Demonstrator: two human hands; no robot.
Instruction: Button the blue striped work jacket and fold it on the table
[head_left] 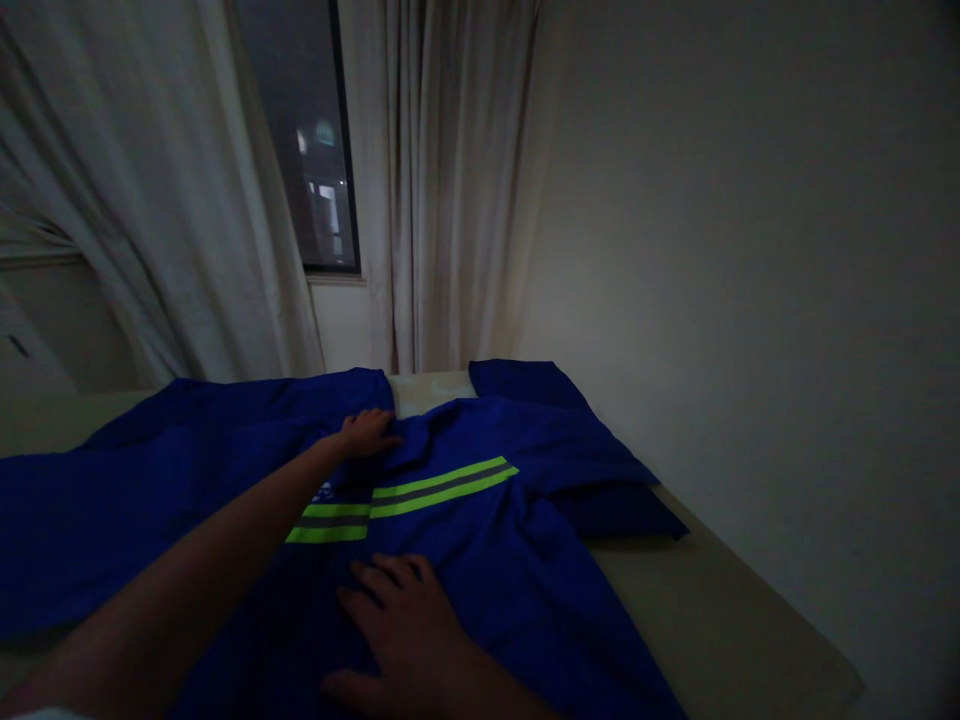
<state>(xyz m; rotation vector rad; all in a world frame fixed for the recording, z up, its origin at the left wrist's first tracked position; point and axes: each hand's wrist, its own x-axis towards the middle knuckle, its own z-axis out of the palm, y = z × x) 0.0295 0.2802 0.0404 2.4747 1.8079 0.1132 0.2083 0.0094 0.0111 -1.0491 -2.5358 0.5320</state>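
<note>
A blue work jacket [480,535] lies spread over the bed, with yellow-green and grey reflective stripes [442,487] across its chest. Its sleeves reach out to the left and right. My left hand [369,432] rests at the upper middle of the jacket, near the collar, fingers stretched out and apart. Lower down, my right hand [409,620] lies on the jacket front below the stripes, its fingers spread. Part of a white mark [323,492] shows beside my left forearm, which covers the rest of it.
The pale bed surface [720,600] shows to the right of the jacket, bordered by a plain wall [750,250]. Beyond the bed hang light curtains [457,180] on both sides of a dark window [315,150].
</note>
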